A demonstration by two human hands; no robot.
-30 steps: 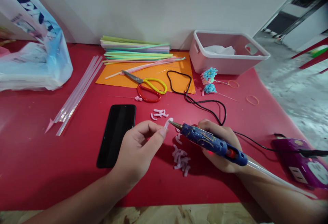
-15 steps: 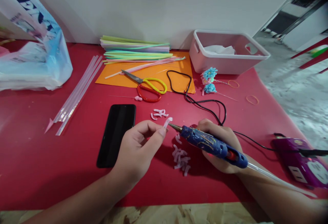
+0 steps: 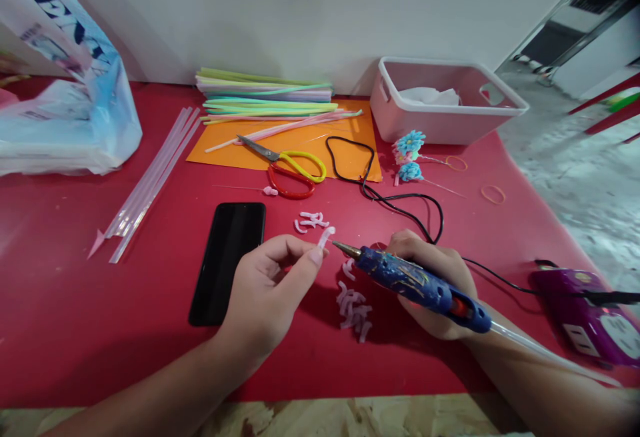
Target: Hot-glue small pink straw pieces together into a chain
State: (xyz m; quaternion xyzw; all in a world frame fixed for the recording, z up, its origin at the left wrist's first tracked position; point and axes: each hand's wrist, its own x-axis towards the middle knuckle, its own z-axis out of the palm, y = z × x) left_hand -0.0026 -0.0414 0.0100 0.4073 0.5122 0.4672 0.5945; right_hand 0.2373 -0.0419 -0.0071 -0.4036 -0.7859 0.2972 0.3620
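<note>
Red counter underneath. On my feed the glue gun runs lower right to upper left, right hand wrapped round its body. Left hand is nearer the fuzzy pink piece: thumb and forefinger pinch its low end. Piece projects beyond those fingers, long axis up and slightly right, tip curled right. Nozzle points at it from just right, seemingly not touching.

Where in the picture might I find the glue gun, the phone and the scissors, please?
Glue gun (image 3: 417, 286): head view, on its blue body.
Phone (image 3: 229, 262): head view, on its dark screen.
Scissors (image 3: 271, 155): head view, on the metal near the pivot.
</note>
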